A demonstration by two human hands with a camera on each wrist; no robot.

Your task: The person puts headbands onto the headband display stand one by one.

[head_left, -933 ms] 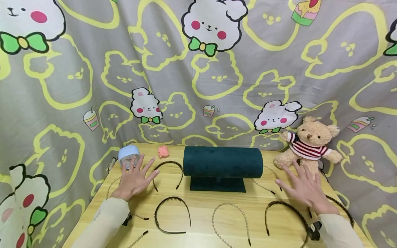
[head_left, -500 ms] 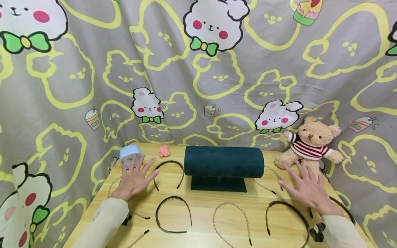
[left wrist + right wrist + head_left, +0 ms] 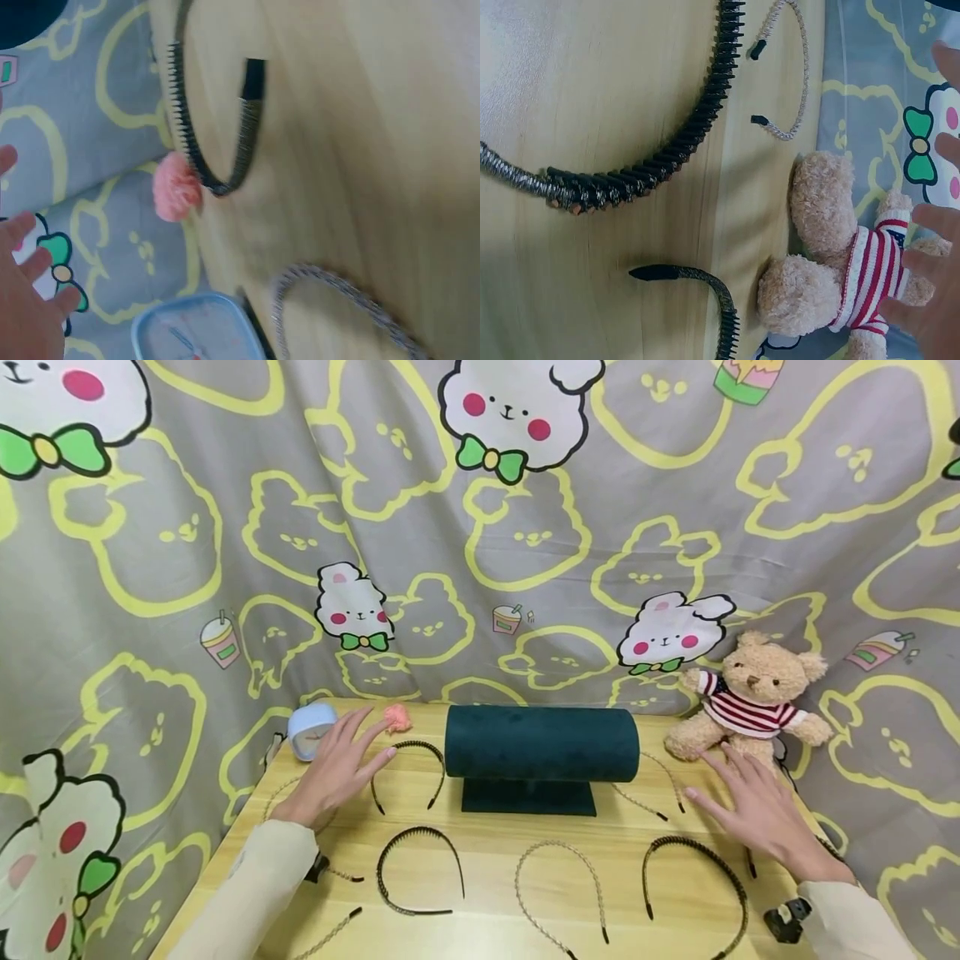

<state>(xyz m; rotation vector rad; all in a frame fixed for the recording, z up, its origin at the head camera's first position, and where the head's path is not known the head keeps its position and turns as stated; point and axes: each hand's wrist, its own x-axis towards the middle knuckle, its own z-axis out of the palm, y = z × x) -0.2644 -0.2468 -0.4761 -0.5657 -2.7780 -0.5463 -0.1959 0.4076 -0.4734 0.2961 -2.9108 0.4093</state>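
My left hand (image 3: 337, 777) hovers over the table's left side with fingers spread and nothing held. It partly covers a pale blue clock (image 3: 307, 727) and lies near a dark toothed headband (image 3: 418, 745). In the left wrist view, that headband (image 3: 178, 105) curves beside a pink fluffy ball (image 3: 175, 187). My right hand (image 3: 765, 818), also holding nothing, spreads its fingers in front of a teddy bear (image 3: 753, 706). Below it is a larger dark headband (image 3: 738, 889). A dark green padded cylinder (image 3: 542, 743) on a base stands between the hands.
Another dark headband (image 3: 380, 868) and a light braided headband (image 3: 517, 881) lie toward the front of the table. One more light headband (image 3: 637, 803) rests partly behind the cylinder stand. A patterned grey curtain (image 3: 427, 543) rises behind the table and along both sides.
My left hand has shifted right and turned, showing more of the clock. My right hand has moved slightly right and down. The head view has tilted a little.
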